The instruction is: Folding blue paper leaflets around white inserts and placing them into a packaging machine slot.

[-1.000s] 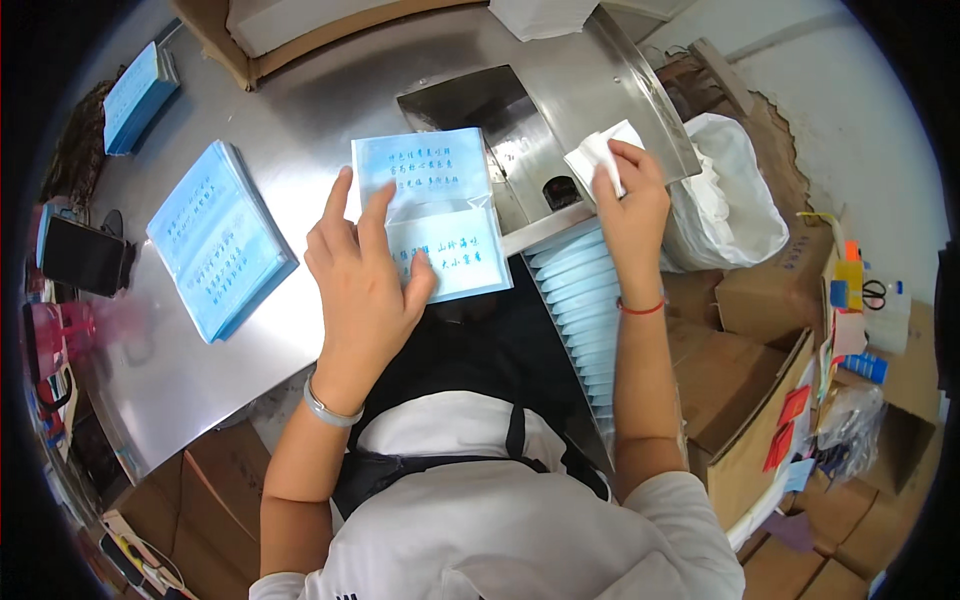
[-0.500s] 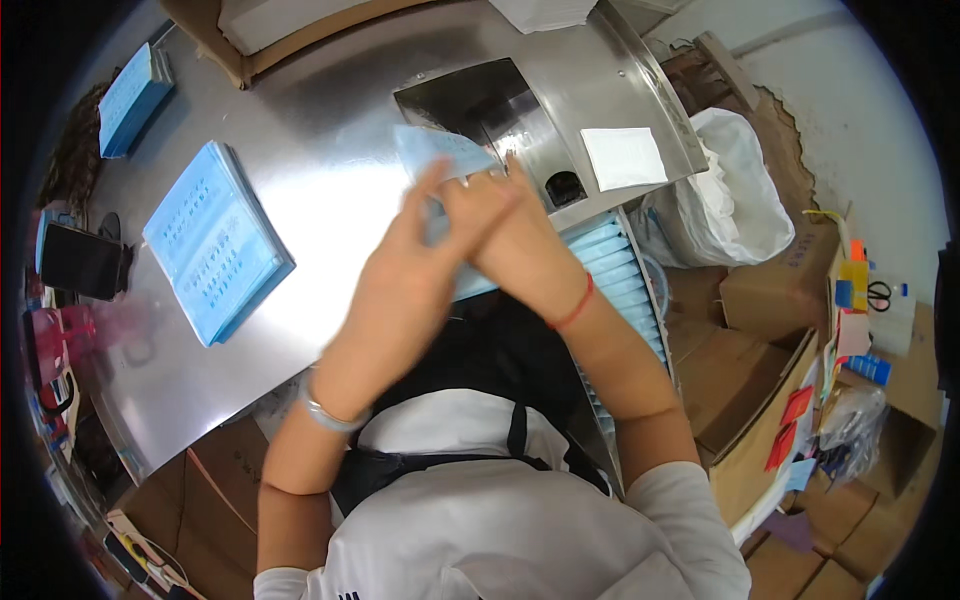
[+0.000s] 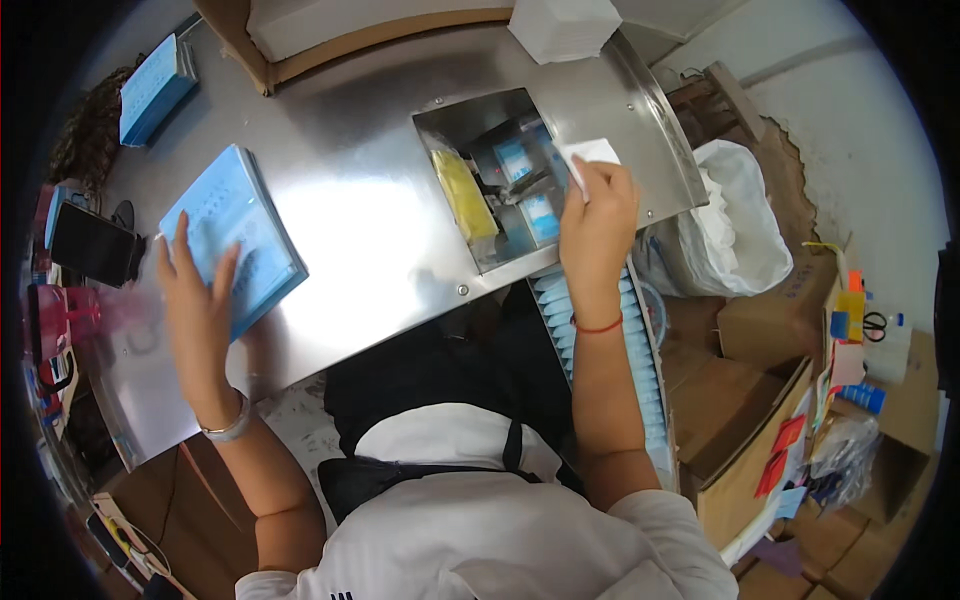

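My left hand (image 3: 197, 315) rests with spread fingers on a stack of flat light-blue printed sheets or sleeves (image 3: 262, 262) at the left of the table. Which sheet it touches, if it grips any, I cannot make out. My right hand (image 3: 600, 235), with a red cord at the wrist, pinches a white folded pad (image 3: 592, 153) between thumb and fingers. It hovers at the right edge of a rectangular opening (image 3: 478, 265) in the metal tabletop. Inside the opening lie a yellow packet (image 3: 465, 200) and blue-and-white pieces (image 3: 540, 215).
A second blue stack (image 3: 155, 90) sits far left, with a black screen device (image 3: 95, 243) nearer. White pads (image 3: 566, 28) are piled at the back. Below the table edge, a box of blue packets (image 3: 650, 400) stands beside a white-lined bin (image 3: 765, 225) and cardboard boxes (image 3: 770, 320).
My hands have parted from the middle, where they handled a blue sheet. The left moved onto the blue stack; the right picked up the white pad. The opening's dark cover no longer shows.
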{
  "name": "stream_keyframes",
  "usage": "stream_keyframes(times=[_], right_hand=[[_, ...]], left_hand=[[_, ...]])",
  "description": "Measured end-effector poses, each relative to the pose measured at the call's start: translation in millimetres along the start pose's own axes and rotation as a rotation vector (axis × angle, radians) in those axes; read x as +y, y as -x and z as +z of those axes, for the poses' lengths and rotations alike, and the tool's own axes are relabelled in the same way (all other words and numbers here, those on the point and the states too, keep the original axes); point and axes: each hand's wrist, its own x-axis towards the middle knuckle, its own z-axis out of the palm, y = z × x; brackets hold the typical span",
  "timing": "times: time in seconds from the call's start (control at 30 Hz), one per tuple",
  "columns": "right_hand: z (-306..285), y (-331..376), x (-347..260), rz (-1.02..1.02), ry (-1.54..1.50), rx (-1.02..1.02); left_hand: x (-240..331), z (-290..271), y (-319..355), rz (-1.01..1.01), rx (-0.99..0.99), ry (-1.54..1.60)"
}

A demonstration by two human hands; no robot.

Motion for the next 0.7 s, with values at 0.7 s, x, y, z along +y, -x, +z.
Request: stream_keyframes(times=[0.7], right_hand=[[-4, -92, 16, -0.366, 0.271, 0.127]], left_hand=[[23, -15, 8, 0.150, -0.138, -0.008]])
